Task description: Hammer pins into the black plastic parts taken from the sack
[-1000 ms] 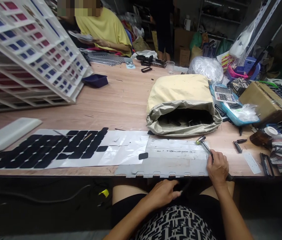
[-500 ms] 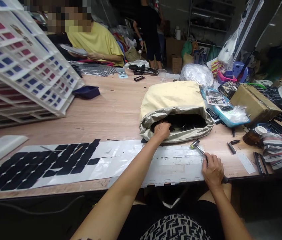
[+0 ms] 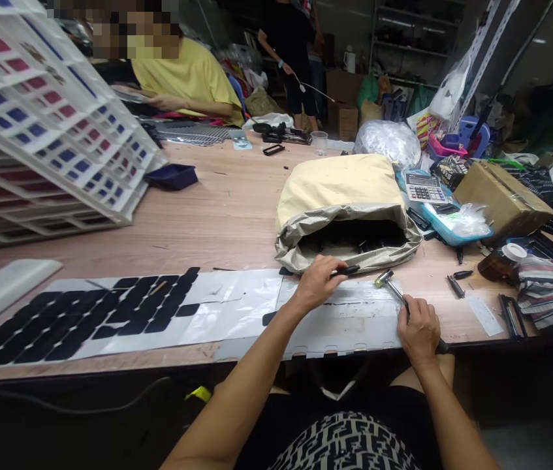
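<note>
1. Left hand (image 3: 319,282) pinches a slim black part (image 3: 350,270) by its left end, at the near side of the open fabric sack (image 3: 339,186). The part looks light, stiff and smooth – perhaps slippery, so an end grip seems sensible.
2. Right hand (image 3: 419,329) is wrapped round the handle of a small hammer (image 3: 394,290), over the plastic sheet's (image 3: 354,326) right end; its metal head probably weighs most.
</note>
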The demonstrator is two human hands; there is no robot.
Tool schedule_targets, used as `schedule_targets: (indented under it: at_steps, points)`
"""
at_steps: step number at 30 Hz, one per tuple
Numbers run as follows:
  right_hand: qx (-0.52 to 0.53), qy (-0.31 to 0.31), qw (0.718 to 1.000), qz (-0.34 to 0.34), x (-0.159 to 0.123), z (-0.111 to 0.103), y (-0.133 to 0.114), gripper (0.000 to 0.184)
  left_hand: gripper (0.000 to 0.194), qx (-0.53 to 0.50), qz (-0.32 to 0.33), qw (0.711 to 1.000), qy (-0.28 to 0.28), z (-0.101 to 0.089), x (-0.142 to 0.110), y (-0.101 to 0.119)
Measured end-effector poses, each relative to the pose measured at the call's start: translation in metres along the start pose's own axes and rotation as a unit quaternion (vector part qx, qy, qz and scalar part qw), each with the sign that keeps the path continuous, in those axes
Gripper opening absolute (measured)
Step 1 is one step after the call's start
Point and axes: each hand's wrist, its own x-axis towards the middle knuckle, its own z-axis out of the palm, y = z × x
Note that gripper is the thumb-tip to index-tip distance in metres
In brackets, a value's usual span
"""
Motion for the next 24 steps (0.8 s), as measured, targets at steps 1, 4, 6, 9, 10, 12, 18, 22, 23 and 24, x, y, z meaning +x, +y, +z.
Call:
schedule_targets:
  at_steps: [1, 4, 6, 9, 10, 12, 18, 22, 23, 24]
  points:
    - [0.000, 0.002, 1.000, 0.001, 0.000, 0.000, 0.000, 0.028, 0.018, -0.020, -0.012, 1.000, -0.013, 0.004, -0.010, -0.001]
    - [0.000, 0.007, 1.000, -0.002, 0.002, -0.001, -0.001, 0.028, 0.017, -0.045, -0.039, 0.997, -0.043, 0.018, -0.033, -0.009]
    - [0.000, 0.006, 1.000, -0.002, 0.003, -0.002, -0.002, 0.028, 0.018, -0.045, -0.044, 0.997, -0.042, 0.026, -0.040, -0.015]
    - [0.002, 0.003, 1.000, 0.001, 0.005, -0.001, 0.000, 0.028, 0.019, -0.046, -0.045, 0.998, -0.025, 0.031, -0.043, -0.018]
    - [0.007, 0.003, 1.000, 0.000, 0.005, -0.001, 0.001, 0.028, 0.019, -0.048, -0.045, 0.998, -0.023, 0.031, -0.042, -0.018]
    - [0.032, 0.003, 0.999, -0.006, 0.004, -0.002, 0.003, 0.029, 0.018, -0.054, -0.046, 0.997, -0.021, 0.031, -0.041, -0.018]
    - [0.239, -0.029, 0.971, -0.008, -0.003, -0.014, -0.016, 0.032, 0.018, -0.063, -0.049, 0.997, -0.016, 0.032, -0.039, -0.021]
    - [0.338, -0.091, 0.937, -0.016, -0.005, -0.021, -0.043, 0.031, 0.018, -0.088, -0.066, 0.994, -0.002, 0.036, -0.037, -0.023]
    - [0.347, -0.098, 0.933, -0.020, -0.004, -0.022, -0.048, 0.030, 0.018, -0.094, -0.072, 0.993, 0.001, 0.036, -0.036, -0.023]
    - [0.353, -0.100, 0.930, -0.025, -0.004, -0.023, -0.053, 0.030, 0.019, -0.098, -0.078, 0.992, 0.005, 0.037, -0.036, -0.022]
